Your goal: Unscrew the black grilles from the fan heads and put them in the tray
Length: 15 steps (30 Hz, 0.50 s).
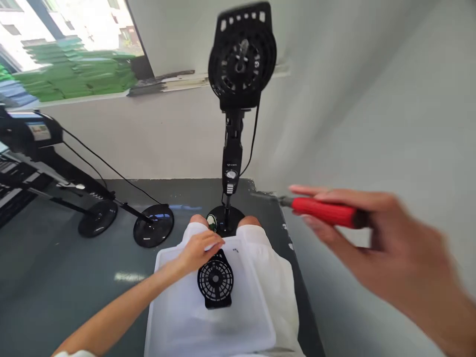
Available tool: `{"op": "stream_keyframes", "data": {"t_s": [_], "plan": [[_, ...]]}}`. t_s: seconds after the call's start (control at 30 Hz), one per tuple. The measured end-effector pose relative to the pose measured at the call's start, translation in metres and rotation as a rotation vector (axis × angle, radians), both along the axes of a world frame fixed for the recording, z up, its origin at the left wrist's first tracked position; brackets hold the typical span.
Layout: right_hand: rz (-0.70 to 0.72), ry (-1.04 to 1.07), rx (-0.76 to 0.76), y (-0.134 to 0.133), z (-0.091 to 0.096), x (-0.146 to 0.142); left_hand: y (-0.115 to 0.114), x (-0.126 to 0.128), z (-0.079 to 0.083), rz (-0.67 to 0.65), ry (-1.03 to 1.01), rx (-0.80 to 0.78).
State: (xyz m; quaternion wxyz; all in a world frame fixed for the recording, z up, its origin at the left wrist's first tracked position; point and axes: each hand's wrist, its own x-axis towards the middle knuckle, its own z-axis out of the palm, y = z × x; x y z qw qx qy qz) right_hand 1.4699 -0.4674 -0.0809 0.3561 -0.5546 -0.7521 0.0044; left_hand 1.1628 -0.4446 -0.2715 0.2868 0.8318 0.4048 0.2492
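My right hand [394,243] is raised at the right, thumb and fingers closed on the red handle of a screwdriver [323,210]. Its shaft points left and is blurred. Above the white tray [174,317] on my lap, my left hand [203,248] has its fingers curled together; what they may hold is hidden. Just below those fingers, a black round plastic fan motor cover [215,280] with slots lies in the tray. A few tiny dark pieces [235,250], too small to name, lie near the tray's far edge.
A black stand fan without blades [241,64] rises in front of my knees, its round base [228,218] on the floor. More fan stands with round bases [153,225] are at the left, with cables. A wall [390,124] runs along the right.
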Motion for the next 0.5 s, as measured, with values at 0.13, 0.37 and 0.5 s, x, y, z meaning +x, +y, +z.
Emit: {"op": "stream_keyframes", "data": {"t_s": [0.13, 0.37, 0.5], "plan": [[0.093, 0.183, -0.224, -0.011, -0.078, -0.003, -0.021, 0.011, -0.039, -0.127, 0.408, -0.087], [0.134, 0.261, -0.542, -0.038, -0.167, -0.001, -0.031, 0.027, -0.042, -0.2, 0.691, -0.103], [0.126, 0.313, -0.6, -0.05, -0.186, -0.002, -0.041, 0.033, -0.032, -0.165, 0.832, -0.188]]}}
